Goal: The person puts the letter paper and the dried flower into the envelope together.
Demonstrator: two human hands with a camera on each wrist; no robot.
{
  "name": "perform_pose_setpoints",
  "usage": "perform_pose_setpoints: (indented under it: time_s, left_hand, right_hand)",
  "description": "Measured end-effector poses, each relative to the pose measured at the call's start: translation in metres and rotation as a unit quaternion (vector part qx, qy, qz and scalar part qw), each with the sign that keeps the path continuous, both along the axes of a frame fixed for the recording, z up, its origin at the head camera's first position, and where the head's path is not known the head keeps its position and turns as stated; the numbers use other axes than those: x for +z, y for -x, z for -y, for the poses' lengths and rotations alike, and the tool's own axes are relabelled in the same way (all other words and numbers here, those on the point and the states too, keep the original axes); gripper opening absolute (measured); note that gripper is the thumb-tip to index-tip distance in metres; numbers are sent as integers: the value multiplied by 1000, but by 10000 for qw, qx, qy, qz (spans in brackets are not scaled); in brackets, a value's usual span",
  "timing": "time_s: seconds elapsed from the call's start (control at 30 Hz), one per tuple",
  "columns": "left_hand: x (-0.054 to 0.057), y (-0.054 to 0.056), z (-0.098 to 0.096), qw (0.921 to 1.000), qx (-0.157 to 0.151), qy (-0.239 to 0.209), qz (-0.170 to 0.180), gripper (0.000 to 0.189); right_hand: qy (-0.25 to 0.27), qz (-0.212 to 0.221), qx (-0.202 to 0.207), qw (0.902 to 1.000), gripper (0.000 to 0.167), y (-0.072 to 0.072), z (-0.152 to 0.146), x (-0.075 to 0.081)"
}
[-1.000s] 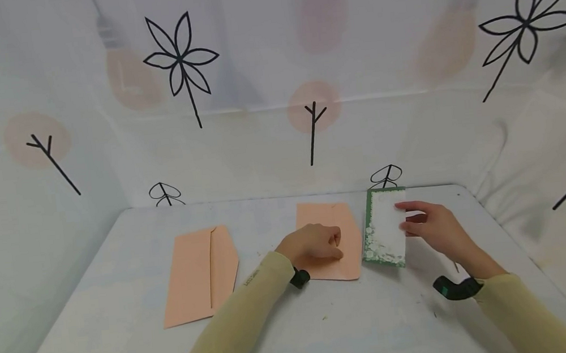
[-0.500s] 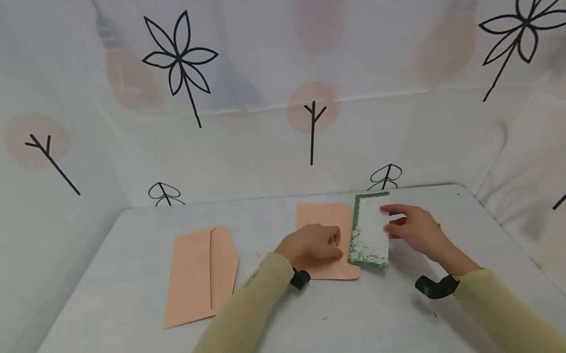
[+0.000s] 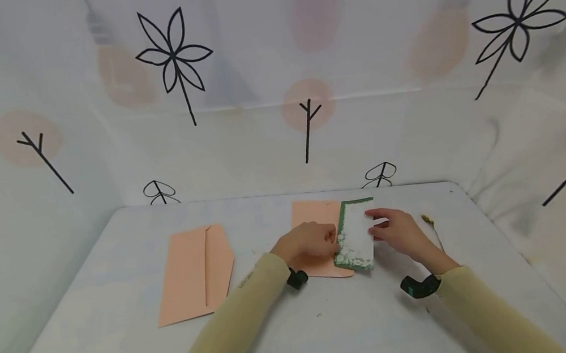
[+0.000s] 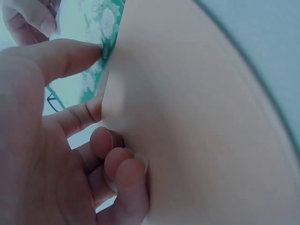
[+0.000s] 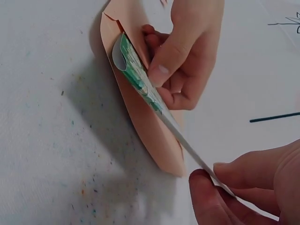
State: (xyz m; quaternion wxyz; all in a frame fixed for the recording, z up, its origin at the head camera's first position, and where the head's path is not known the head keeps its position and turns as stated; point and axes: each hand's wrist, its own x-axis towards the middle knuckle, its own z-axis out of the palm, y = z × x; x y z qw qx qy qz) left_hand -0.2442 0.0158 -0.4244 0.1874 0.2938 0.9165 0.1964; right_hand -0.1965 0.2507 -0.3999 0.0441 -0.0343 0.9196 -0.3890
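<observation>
A white card with a green floral border (image 3: 356, 232) stands tilted over the right part of a peach envelope (image 3: 312, 210). My right hand (image 3: 402, 237) pinches the card's right edge between thumb and fingers. At the opposite edge, my left hand (image 3: 308, 239) lies over the envelope, its thumb (image 4: 89, 55) on the green border and its index finger just below. The left hand's other fingers curl against the envelope. In the right wrist view, the folded card's (image 5: 138, 77) green end lies along the envelope's (image 5: 140, 124) opening.
A second peach envelope (image 3: 182, 277) lies on the left of the white table (image 3: 101, 307). A thin stem with a yellowish head (image 3: 427, 219) lies behind my right wrist. Small specks dot the tabletop, and a patterned white cloth (image 3: 239, 146) rises behind it.
My right hand has brought the card leftward from beside the envelope to over it, up to my left hand. The left hand has stayed nearly in place. The stem has come into sight.
</observation>
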Motion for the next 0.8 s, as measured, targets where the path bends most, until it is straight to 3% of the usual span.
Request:
perform_pose_setpoints:
  time_s: [0.33,0.63,0.8]
  left_hand:
    - [3,-5,-7,9986,-273,203,-414,19]
    - [9,-9,-9,9962,-158,381,-763,27]
    - [7,-7,-9,9946,-186,401,-943,28]
  right_hand:
    - [7,-62,54,10000,42,3,6,-8]
    - [25,69,-20,10000,41,8,9,-13]
    - [-5,106,32,9999,40,12,9,-16]
